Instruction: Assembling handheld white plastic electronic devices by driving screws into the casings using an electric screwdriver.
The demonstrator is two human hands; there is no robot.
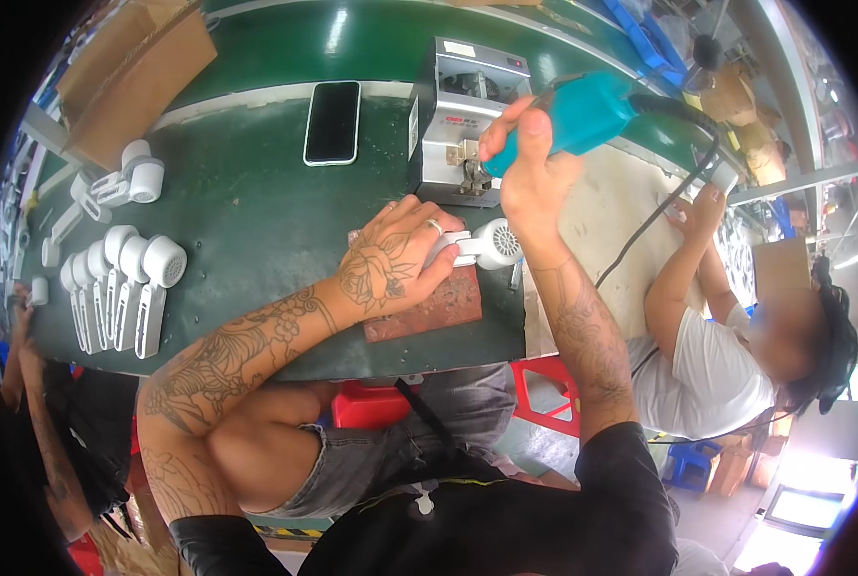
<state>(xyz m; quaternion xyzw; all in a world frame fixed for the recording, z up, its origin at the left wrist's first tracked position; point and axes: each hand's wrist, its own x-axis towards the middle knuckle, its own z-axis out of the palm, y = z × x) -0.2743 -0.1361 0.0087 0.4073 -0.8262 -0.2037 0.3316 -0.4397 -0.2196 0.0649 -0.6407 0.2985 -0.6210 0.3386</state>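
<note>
My left hand [400, 252], with a ring on one finger, presses down on a white handheld device with a round grilled head [497, 244]. Part of its body is hidden under my fingers. Beneath it lies a reddish-brown pad [429, 312] at the near side of the green worktable. My right hand [536, 173] is wrapped around a teal corded electric screwdriver [587, 110], raised above the table. The screwdriver's tip end is close to the front of a grey screw feeder machine [462, 125]; my hand partly covers this spot, so contact is unclear.
A phone [333, 123] lies left of the feeder. Several similar white devices [150, 298] stand in a row at left, with more [141, 178] behind them. A cardboard box [136, 86] stands far left. The screwdriver's black cable [664, 187] hangs at right, near a co-worker [707, 374].
</note>
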